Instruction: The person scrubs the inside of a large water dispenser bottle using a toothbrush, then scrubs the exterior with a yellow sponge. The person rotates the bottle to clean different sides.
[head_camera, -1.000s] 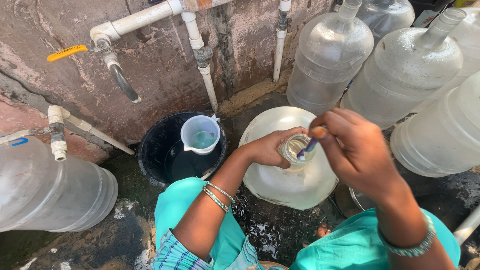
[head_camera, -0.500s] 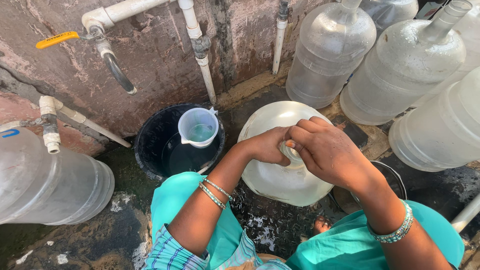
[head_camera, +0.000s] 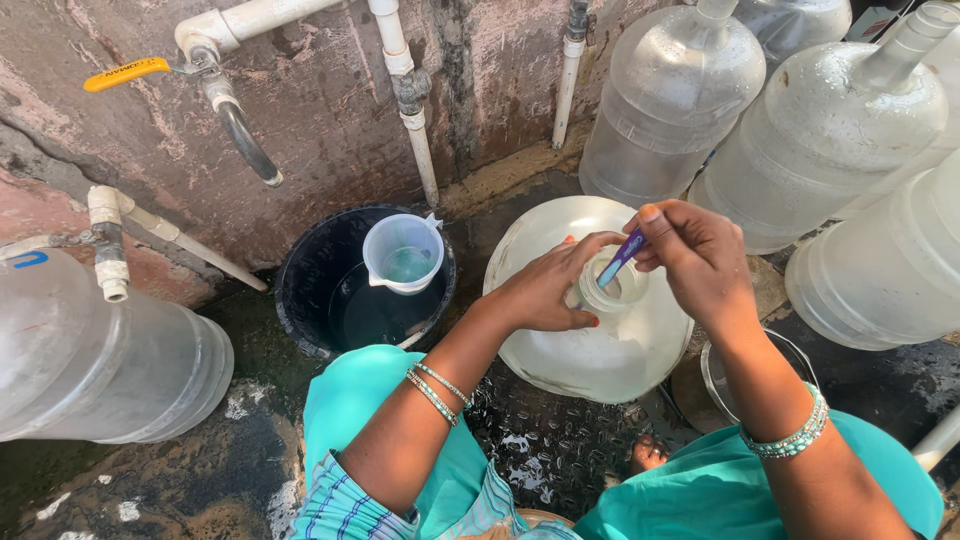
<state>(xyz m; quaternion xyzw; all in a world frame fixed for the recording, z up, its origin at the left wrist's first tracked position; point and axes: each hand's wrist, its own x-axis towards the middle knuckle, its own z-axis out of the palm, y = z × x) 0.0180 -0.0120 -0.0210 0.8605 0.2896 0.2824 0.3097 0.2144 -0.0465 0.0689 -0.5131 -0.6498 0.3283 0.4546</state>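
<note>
You squat on wet, dark ground (head_camera: 180, 480). On it stand a black bucket (head_camera: 300, 310), your big clear water jug (head_camera: 590, 350), and more jugs (head_camera: 800, 150) along the wall.

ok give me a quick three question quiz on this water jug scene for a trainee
1. True or false: the left hand grips the neck of the big clear jug standing in front of the person.
2. Which thing does the right hand hold over the jug's mouth? A) a purple-handled tool B) a sponge C) a cap
3. Fill in: the plastic measuring jug sits in the black ____.

Key: 1 true; 2 A; 3 bucket
</note>
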